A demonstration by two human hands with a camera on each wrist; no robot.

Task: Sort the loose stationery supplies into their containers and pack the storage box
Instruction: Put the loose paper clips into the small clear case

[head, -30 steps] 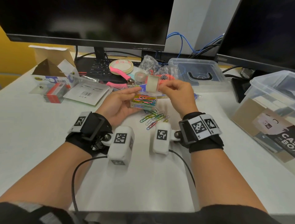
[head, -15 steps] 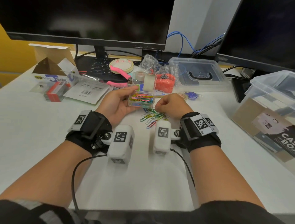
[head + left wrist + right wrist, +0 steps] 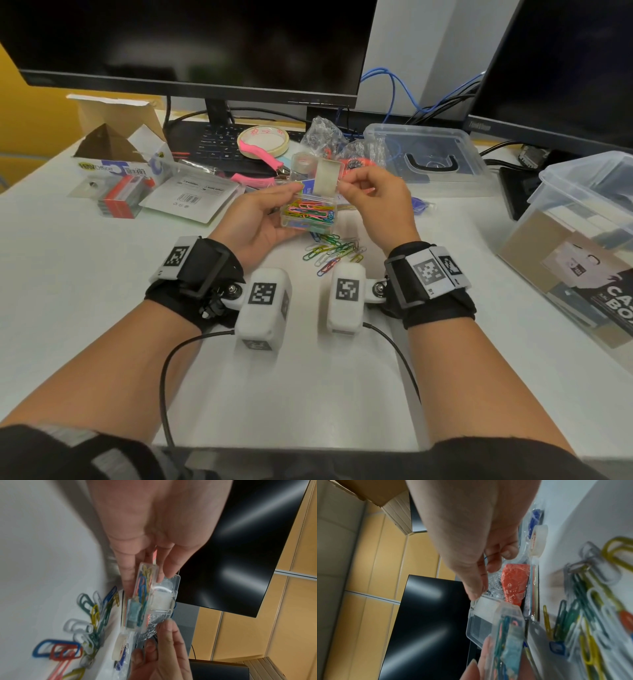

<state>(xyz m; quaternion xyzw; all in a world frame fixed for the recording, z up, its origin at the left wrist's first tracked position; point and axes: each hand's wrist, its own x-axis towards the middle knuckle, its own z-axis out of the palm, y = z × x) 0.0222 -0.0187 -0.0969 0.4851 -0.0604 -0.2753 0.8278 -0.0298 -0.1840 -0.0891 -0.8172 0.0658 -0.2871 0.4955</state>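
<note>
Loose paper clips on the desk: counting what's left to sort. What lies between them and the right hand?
Bare white desk: in the head view the loose paper clips lie below the raised right hand, untouched.

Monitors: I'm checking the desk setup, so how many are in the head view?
2: one monitor at the back left, a second monitor at the back right. Both run past the frame edge.
</note>
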